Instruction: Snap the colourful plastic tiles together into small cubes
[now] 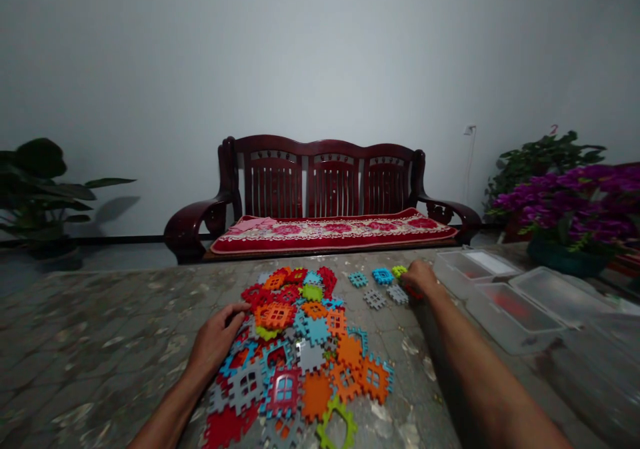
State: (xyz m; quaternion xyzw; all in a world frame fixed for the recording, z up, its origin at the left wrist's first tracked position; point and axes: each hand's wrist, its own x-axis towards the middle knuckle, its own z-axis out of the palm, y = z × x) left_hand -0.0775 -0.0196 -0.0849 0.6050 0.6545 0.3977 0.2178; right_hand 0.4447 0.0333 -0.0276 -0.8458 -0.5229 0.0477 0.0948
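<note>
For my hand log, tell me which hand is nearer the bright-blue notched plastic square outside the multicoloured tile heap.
Right. The right hand is close, just right of the square; the left hand is farther, at the left edge of the heap.

No readable text, labels, brands, numbers or signs.

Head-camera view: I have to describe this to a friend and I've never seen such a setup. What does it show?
There is no machine here, just a person's two bare hands. The only picture comes from a camera worn on the head, looking forward and down. On the table lies a heap of colorful notched pieces, with a smaller group to its right and clear containers beyond. The left hand touches the heap's left edge. The right hand is at a red piece; its grip is hidden.
</note>
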